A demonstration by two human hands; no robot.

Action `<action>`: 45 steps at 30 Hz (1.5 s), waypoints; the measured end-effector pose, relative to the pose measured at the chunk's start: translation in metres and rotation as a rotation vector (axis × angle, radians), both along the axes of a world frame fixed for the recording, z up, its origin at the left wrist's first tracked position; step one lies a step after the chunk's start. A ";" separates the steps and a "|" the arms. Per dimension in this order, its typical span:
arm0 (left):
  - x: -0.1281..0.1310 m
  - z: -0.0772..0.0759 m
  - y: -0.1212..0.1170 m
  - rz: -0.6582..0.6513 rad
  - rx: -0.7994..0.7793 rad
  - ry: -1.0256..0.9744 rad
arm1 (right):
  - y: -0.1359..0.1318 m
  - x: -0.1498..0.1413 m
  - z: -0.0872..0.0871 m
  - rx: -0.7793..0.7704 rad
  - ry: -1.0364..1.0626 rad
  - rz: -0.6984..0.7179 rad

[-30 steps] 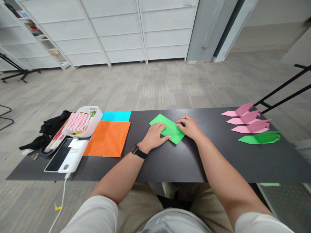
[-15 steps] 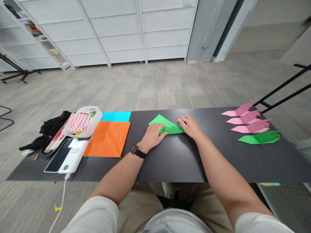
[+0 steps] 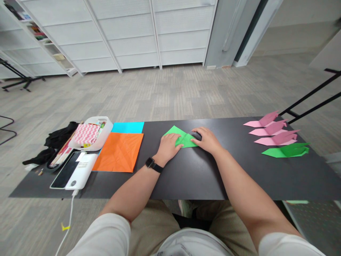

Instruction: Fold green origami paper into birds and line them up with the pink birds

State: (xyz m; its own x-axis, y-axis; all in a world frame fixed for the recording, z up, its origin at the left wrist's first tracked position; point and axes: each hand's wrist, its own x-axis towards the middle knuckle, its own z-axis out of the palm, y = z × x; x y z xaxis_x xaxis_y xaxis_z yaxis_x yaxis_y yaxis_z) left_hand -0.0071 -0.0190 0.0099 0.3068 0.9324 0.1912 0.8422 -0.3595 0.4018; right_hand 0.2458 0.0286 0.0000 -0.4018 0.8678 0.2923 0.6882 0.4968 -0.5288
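A folded sheet of green origami paper lies on the dark table in front of me, a pointed corner facing away. My left hand holds it down, fingers bent over its left part and thumb near the front edge. At the right end, the thumb of my right hand touches the paper, while its fingers arch apart from the thumb over the tabletop. Part of the sheet is hidden under my left hand.
Pink folded paper birds and a green one line the table's right side. Orange paper and blue paper lie left, beside a white box, a phone and a cabled white power bank.
My right thumb has moved slightly left onto the paper, and a gap has opened between it and the fingers. My left hand stays on the green paper, almost unmoved.
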 end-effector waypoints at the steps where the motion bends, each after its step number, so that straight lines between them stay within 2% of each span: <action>1: 0.000 0.000 0.000 -0.008 0.002 0.000 | 0.000 0.000 -0.002 0.002 -0.031 -0.029; 5: -0.001 0.000 -0.001 -0.100 0.020 -0.021 | 0.001 0.000 -0.009 -0.009 -0.087 -0.071; 12: -0.005 -0.001 0.003 -0.158 0.045 -0.029 | 0.000 0.004 -0.003 0.002 -0.071 0.037; 19: -0.007 0.000 0.005 -0.157 0.051 -0.066 | -0.004 0.015 0.003 -0.040 -0.133 0.140; 27: -0.009 -0.001 0.006 -0.170 0.047 -0.048 | -0.005 0.015 0.007 -0.051 -0.133 0.170; 35: -0.008 0.002 0.005 -0.165 0.046 -0.049 | -0.003 0.016 0.001 -0.060 -0.109 0.173; 45: -0.008 0.002 0.006 -0.170 0.038 -0.066 | -0.003 0.016 0.003 -0.071 -0.099 0.185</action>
State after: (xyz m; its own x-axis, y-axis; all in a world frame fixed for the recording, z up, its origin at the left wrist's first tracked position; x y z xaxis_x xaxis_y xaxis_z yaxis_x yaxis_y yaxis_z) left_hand -0.0154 -0.0130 0.0122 0.4453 0.8599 0.2498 0.7402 -0.5104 0.4377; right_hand 0.2620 0.0258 0.0029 -0.5801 0.7935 0.1841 0.6388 0.5834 -0.5016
